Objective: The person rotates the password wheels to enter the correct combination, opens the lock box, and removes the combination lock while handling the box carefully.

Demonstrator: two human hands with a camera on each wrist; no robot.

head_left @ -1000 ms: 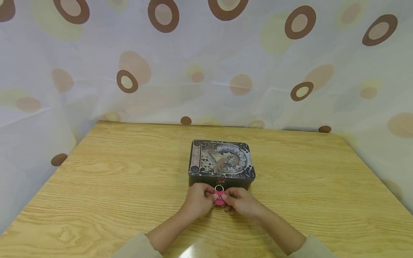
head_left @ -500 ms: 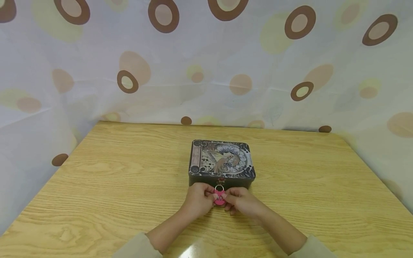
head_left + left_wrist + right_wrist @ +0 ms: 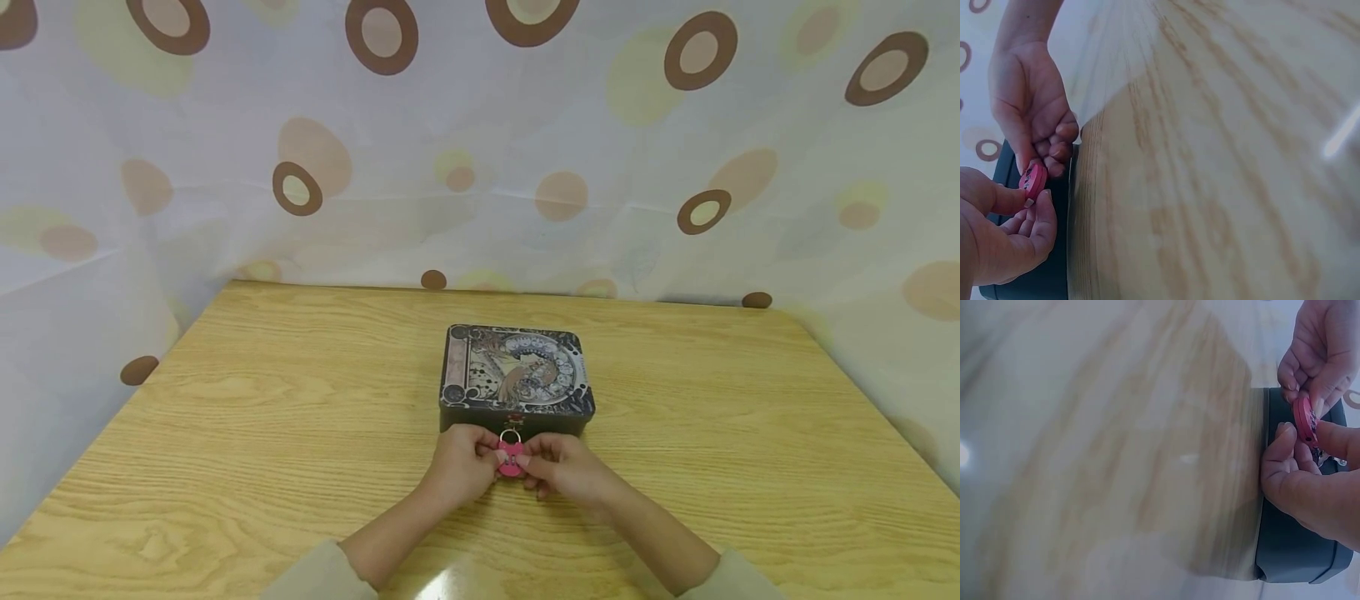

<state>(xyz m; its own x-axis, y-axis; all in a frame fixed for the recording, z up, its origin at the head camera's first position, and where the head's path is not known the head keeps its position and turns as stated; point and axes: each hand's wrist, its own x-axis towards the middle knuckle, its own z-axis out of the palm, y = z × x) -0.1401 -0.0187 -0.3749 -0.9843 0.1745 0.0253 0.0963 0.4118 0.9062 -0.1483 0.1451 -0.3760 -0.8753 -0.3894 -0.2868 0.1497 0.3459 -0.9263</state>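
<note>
"Pink padlock (image 3: 512, 460) first: where was it, and who had it?"

"From the left: the left hand (image 3: 459, 463) pinched its left edge between thumb and fingers, closed down to its thickness. It was just in front of the box (image 3: 517, 385), shackle (image 3: 511, 432) toward the clasp (image 3: 514, 419) (whether hooked through, I couldn't tell)."

"And inside?"

"Hidden under the closed lid (image 3: 525, 367); the box sat on the wooden table (image 3: 262, 417)."

"And right?"

"The right hand (image 3: 566, 472) pinched the other edge, thumb on the front, its grip just as narrow."
</note>
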